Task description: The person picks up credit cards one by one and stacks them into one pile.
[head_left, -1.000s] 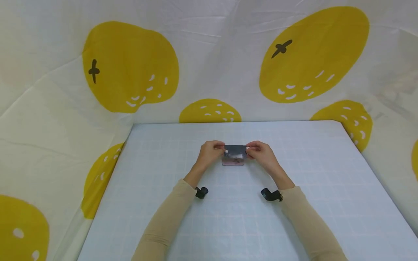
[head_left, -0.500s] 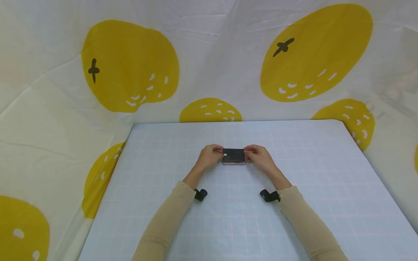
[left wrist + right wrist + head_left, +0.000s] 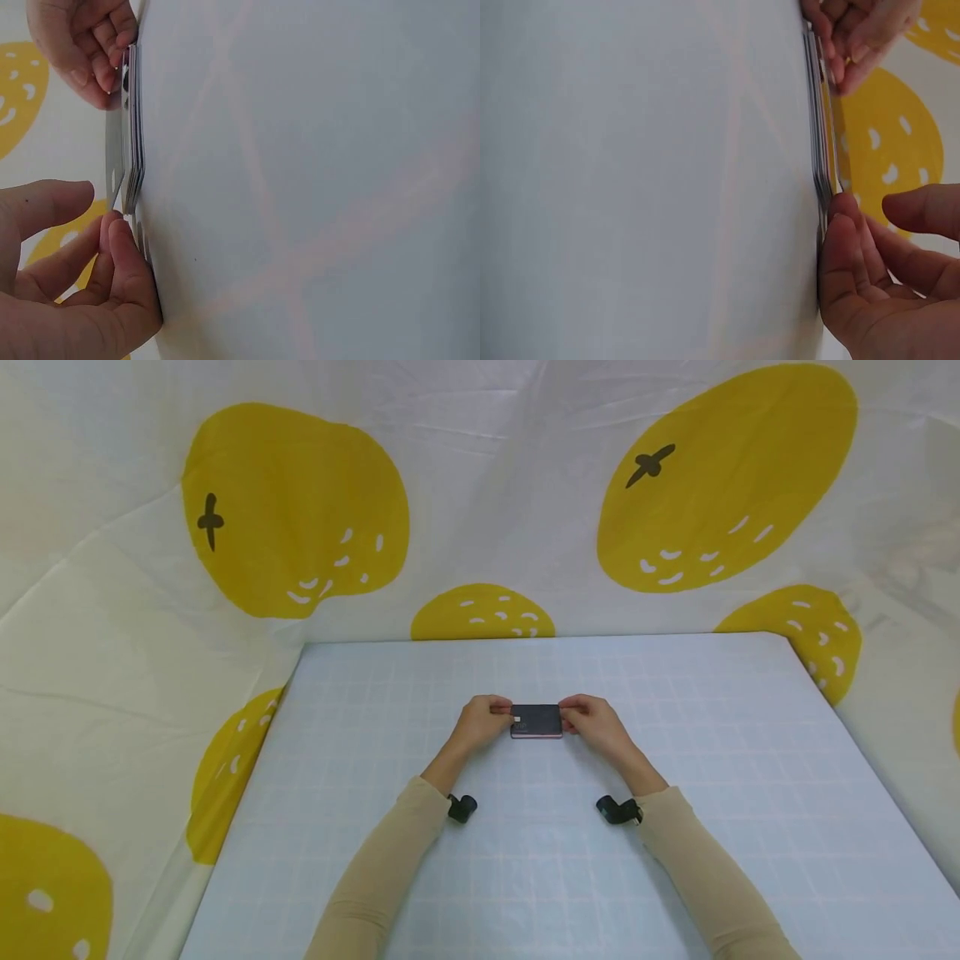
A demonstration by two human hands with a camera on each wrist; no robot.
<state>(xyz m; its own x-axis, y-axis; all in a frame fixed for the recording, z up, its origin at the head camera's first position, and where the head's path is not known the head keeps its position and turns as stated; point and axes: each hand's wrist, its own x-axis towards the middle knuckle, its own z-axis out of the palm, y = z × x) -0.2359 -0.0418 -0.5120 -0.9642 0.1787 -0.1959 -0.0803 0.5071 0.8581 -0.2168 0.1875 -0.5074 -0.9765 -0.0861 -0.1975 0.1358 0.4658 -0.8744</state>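
A black bank card [image 3: 538, 718] with a small pale chip lies level over a stack of cards [image 3: 133, 142], almost lined up with it. In the left wrist view the bank card [image 3: 114, 146] leans slightly away from the stack along its upper side. My left hand [image 3: 480, 718] holds its left end by the fingertips, while my right hand [image 3: 596, 722] holds the right end. From the right wrist view, the fingertips meet at the near end of the stack [image 3: 819, 120], with one digit standing apart. Only the stack's front edge shows from the head.
A pale blue table cover [image 3: 525, 877] with a faint grid spreads under both arms. Behind it hangs a white curtain [image 3: 510, 485] with yellow fruit prints. Each wrist carries a small black camera, such as the left one [image 3: 462, 808].
Both hands have brought the bank card down and toward me, and it now covers nearly all of the stack. Its tilt has lessened, and the pinkish top card has gone from sight.
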